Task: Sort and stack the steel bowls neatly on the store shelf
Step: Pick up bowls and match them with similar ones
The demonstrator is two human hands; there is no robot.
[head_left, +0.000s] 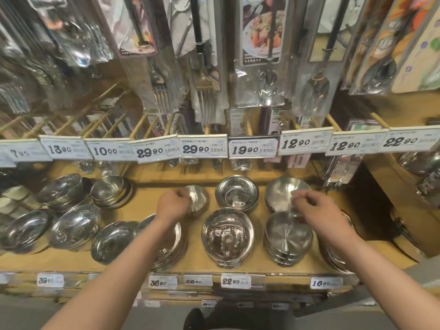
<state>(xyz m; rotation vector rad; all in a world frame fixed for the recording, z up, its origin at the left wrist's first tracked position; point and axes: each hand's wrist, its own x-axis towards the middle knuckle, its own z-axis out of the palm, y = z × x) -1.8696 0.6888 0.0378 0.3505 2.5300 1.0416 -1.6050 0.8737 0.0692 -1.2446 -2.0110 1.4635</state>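
The left hand (175, 202) grips a small bowl (197, 198) at its rim, left of the centre stack (227, 236) on the shelf (195, 259). The right hand (314, 207) pinches the rim of a bowl (287, 189) right of it. Slick steel could slip, toppling neighbouring stacks.

A: Where do the bowls sit?
B: On the shelf (195, 260). Far row: small bowl (198, 198) left, deep bowl (237, 192) middle, wide bowl (285, 189) right.
A: And near?
B: A bowl stack (227, 236) before the deep bowl, another stack (287, 236) to its right. Price tags (252, 150) hang above.
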